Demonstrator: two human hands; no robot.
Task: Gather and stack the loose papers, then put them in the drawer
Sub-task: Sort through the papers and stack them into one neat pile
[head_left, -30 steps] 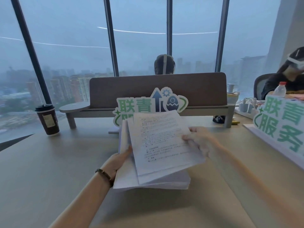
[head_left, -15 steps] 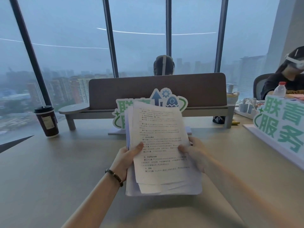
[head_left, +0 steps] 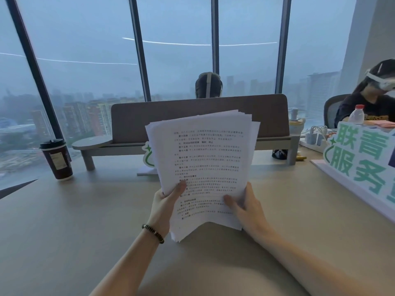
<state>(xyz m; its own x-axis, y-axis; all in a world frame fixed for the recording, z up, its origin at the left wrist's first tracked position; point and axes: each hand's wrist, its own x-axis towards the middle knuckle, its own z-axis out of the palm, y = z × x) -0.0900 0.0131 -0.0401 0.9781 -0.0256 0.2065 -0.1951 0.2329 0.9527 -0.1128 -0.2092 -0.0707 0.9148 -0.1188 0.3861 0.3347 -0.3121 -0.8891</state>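
Both the left hand [head_left: 165, 207] and right hand [head_left: 245, 207] grip the papers [head_left: 203, 167] upright above the tabletop [head_left: 85, 210], thumbs in front, likely to square the uneven edges.

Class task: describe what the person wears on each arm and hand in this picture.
Both forearms are bare, with no sleeves in view. The left hand has a dark beaded bracelet round its wrist. The right hand shows no ring, watch or glove.
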